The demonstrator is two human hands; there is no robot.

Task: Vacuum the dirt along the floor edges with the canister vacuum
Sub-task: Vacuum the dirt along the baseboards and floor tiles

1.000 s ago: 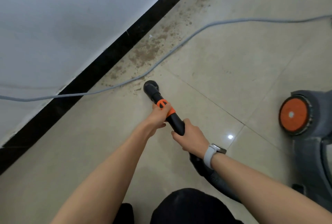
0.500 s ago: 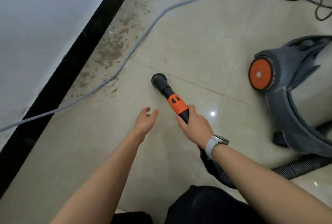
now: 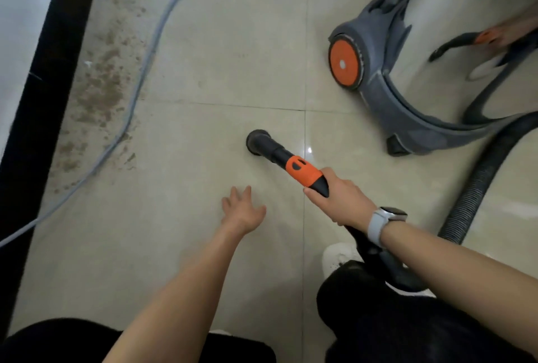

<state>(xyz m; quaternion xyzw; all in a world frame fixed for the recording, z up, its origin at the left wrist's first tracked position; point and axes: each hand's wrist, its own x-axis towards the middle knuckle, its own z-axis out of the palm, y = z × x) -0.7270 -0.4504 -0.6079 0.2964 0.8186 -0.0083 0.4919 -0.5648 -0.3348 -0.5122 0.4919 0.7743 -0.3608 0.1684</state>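
Pale floor tiles fill the frame, edged at far left by a black baseboard. The canister vacuum stands at upper right, its ribbed hose curving down the right side. Brown dirt lies scattered along the baseboard, a grey cable snaking just beside it. At centre the right hand grips the black-and-orange nozzle — its round tip on a tile, well apart from the dirt. The left hand hovers, fingers spread, holding nothing.
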